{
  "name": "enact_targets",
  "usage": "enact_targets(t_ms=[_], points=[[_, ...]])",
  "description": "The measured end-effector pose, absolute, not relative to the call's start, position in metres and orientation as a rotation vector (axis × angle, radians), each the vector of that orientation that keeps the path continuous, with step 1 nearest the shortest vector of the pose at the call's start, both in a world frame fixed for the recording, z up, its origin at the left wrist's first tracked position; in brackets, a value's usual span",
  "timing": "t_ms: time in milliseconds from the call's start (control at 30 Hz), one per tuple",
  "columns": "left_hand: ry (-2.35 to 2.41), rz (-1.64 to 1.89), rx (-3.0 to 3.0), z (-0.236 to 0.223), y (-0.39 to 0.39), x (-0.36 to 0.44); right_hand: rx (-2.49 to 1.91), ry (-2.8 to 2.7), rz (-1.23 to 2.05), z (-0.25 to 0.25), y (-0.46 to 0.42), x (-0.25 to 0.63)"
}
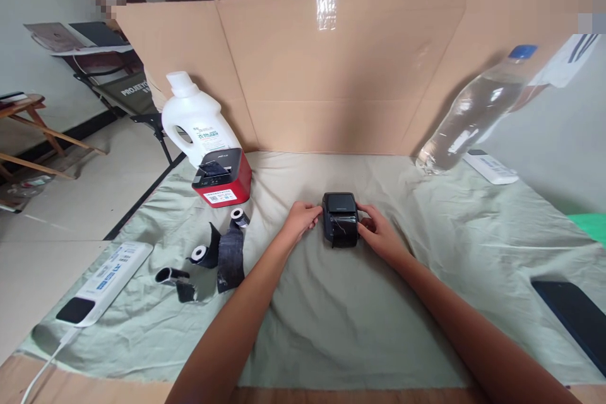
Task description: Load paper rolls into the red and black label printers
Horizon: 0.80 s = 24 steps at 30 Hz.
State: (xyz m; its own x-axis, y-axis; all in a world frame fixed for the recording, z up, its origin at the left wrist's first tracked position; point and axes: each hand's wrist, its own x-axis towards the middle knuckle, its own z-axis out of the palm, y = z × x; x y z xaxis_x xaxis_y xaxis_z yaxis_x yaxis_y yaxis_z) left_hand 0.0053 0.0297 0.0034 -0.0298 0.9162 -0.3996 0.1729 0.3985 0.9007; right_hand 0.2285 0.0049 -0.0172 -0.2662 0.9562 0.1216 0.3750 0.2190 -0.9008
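A small black portable receipt printer sits on the green cloth in front of me, with a glossy black strip hanging down its near side. My left hand is at its left side, fingers curled and fingertips against the casing. From the right, my right hand grips the other side with thumb and fingers. To the left lie several rolls and strips of dark paper: a roll with a white core, another such roll, and a curled dark strip.
A red and black printer stands before a white detergent bottle at the back left. A cardboard panel rises behind. A clear water bottle leans at the right. White power strips and a dark phone lie near the edges.
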Motion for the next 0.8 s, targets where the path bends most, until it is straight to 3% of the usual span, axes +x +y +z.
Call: enact_targets(t_ms=[200,367,800], points=[[1.482,0.883,1.048,-0.003,0.022,0.007,-1.227,-1.773,1.016,-0.016,0.004,0.229],[1.592,1.208,1.392,-0.014,0.005,0.015,-1.228,-1.783,1.023,-0.018,0.004,0.230],[1.414,1.124,1.433,-0.020,0.018,0.011,-1.204,-1.773,1.038,-0.024,0.005,0.231]])
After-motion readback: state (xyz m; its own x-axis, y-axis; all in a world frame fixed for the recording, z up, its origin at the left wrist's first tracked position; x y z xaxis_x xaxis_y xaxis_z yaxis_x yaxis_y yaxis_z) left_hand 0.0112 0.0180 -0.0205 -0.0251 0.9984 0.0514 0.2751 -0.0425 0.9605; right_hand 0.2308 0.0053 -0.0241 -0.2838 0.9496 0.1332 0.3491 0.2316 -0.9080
